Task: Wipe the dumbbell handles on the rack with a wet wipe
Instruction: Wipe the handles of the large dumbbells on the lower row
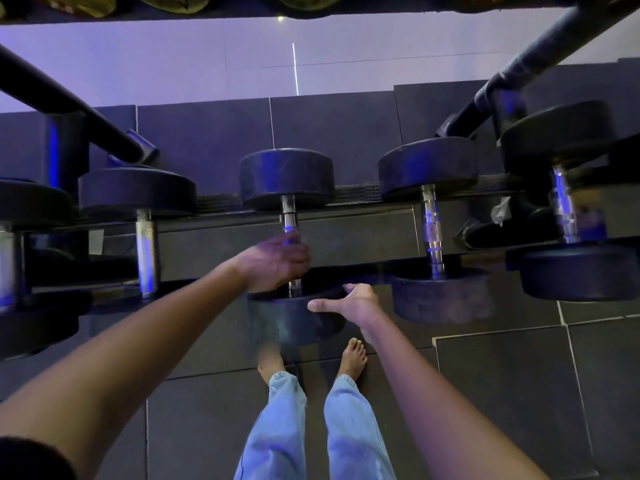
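Dark sleeve point(31, 459) at the lower left corner, closest to the lens, with a bare forearm reaching up and to the right from it. Low in the middle, pale blue jeans point(277, 427) and two bare feet point(353, 358) on dark floor tiles point(502, 393).

Black rack point(356, 233) across the full width, loaded with five dumbbells side by side. Each lying front to back over the rails, one rubber head far, one near. From the left:
- first dumbbell point(31, 202), cut off by the edge
- second dumbbell point(147, 251), with a plain chrome bar
- middle dumbbell point(287, 178)
- fourth dumbbell point(433, 233), with a ringed bar
- fifth dumbbell point(564, 209), highest in frame at the right

Left hand point(277, 263) wrapped round the middle dumbbell's handle point(289, 216), fingers curled over the bar, back of the hand up. Wet wipe not made out, possibly bunched inside that grip, too dim to tell. Right hand point(349, 303) just to the right and nearer, flat, fingers straight, thumb spread apart, resting against the rim of the same dumbbell's near head.
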